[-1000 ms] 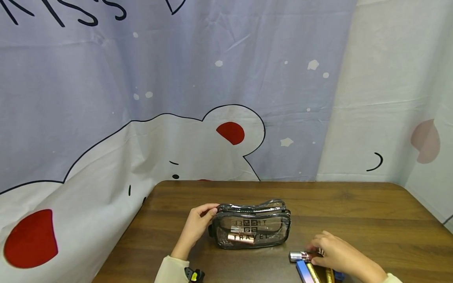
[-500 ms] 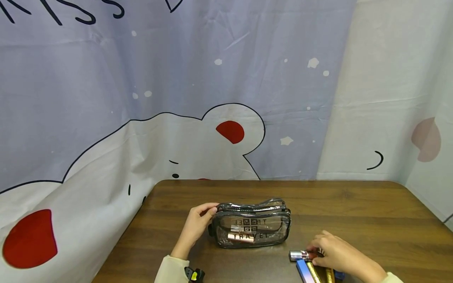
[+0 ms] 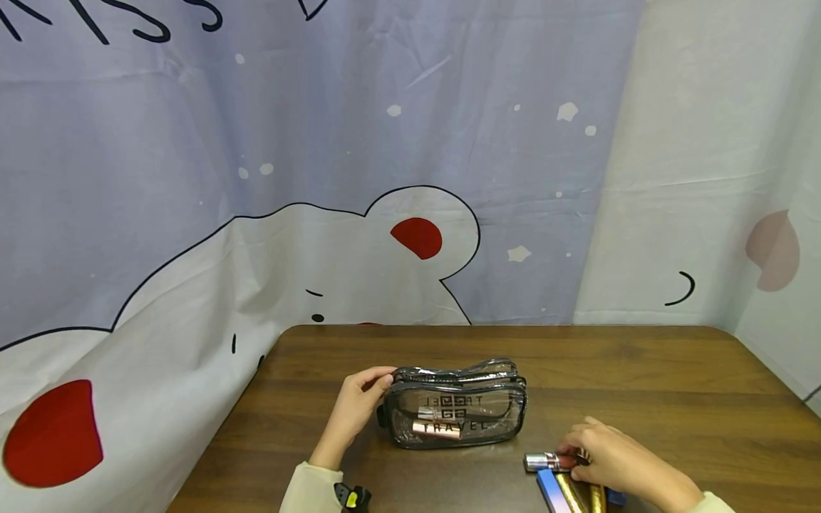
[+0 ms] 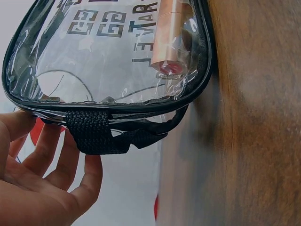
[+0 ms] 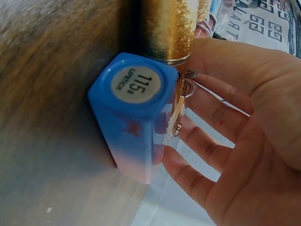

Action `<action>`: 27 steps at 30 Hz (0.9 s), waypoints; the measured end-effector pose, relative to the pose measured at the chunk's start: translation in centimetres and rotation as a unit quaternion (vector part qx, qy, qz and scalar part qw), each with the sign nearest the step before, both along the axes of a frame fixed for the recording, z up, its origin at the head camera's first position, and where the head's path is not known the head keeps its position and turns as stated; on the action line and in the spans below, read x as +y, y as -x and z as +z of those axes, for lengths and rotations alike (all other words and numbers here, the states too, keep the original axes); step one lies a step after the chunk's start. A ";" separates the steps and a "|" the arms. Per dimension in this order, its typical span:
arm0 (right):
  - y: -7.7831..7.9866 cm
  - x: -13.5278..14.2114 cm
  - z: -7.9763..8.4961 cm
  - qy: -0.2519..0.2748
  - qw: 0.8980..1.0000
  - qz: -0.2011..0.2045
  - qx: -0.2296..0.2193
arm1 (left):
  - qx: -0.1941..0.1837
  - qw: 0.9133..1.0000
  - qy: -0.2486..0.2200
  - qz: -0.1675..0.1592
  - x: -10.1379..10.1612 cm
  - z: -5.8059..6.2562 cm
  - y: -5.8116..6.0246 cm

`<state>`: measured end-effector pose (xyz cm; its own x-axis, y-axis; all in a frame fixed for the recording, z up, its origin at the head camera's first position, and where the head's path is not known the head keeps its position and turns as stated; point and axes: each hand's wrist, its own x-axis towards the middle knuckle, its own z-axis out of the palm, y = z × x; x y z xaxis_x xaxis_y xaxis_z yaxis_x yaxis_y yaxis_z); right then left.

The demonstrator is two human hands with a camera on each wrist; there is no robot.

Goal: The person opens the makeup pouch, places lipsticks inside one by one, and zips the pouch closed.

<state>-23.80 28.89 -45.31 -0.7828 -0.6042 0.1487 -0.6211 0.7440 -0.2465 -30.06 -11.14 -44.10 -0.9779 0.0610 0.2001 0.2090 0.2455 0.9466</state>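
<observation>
A clear pouch with black trim and "TRAVEL" lettering (image 3: 474,417) stands upright on the wooden table. Inside it lie a rose-gold lipstick tube (image 4: 169,40) and a silver one (image 3: 428,414). My left hand (image 3: 355,402) pinches the pouch's upper left corner, beside its black fabric tab (image 4: 89,132). To the right, my right hand (image 3: 606,456) has thumb and fingers on a reddish lip tube with a silver cap (image 3: 539,462), partly hidden by the fingers. Close under this hand lie a gold tube (image 5: 167,28) and a blue-to-pink lipstick labelled 115 (image 5: 134,117).
A blue-violet lipstick (image 3: 551,491) and another gold tube (image 3: 568,491) lie side by side at the table's front, below the silver cap. The brown wooden table (image 3: 673,385) extends back to a printed curtain (image 3: 359,271).
The head view has tilted very slightly, shifting the scene a few pixels. Both hands, the pouch and the tubes otherwise stay where they were.
</observation>
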 end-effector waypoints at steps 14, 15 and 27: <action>0.2 0.2 -0.2 0.014 1.000 0.024 -0.012 | -0.002 1.000 0.005 0.004 0.0 -0.1 0.1; 0.2 0.2 -0.2 0.015 0.999 0.025 -0.014 | -0.001 1.000 0.006 0.003 0.0 -0.1 0.1; 0.1 0.1 -0.1 0.013 0.997 0.031 0.072 | -0.004 1.000 0.005 0.004 0.0 0.0 0.0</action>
